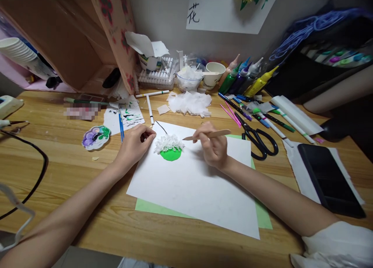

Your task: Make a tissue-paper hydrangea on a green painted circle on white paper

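A wooden craft stick is gripped in my right hand, its narrow end pointing left toward a cluster of white crumpled paper petals. The petals cover the upper part of a bright green circle on a white sheet of paper. A thin dark line runs up and left from the petals. My left hand rests at the sheet's left edge, fingers curled with thumb and index together; whatever they pinch, if anything, is hidden.
Green paper lies under the sheet. Black scissors, a phone and markers are on the right. White paper pieces, a paper cup and paint bottles stand behind. A paint palette is left.
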`<action>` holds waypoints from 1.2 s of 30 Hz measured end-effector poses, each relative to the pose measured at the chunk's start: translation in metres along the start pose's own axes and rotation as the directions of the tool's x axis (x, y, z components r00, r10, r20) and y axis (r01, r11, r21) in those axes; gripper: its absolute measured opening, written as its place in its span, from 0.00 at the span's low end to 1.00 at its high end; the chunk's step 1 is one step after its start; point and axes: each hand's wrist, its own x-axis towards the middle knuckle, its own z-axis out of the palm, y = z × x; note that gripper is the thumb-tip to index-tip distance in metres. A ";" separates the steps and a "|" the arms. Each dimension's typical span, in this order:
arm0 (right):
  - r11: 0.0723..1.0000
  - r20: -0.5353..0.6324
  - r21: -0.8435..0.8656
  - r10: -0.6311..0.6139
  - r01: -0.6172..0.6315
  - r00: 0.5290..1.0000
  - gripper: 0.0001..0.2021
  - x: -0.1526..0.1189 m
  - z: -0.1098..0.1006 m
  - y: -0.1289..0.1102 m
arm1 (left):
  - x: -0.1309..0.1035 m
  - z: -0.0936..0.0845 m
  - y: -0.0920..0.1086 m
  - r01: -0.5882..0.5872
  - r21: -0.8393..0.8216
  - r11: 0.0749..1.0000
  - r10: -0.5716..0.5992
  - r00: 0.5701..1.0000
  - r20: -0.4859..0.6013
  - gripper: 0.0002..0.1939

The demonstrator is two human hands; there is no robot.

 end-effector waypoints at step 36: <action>0.916 -0.232 0.356 0.279 -0.186 0.932 0.08 -0.003 -0.003 0.002 | -0.020 -0.009 0.047 -0.296 -0.211 0.932 0.357 0.854 0.379 0.06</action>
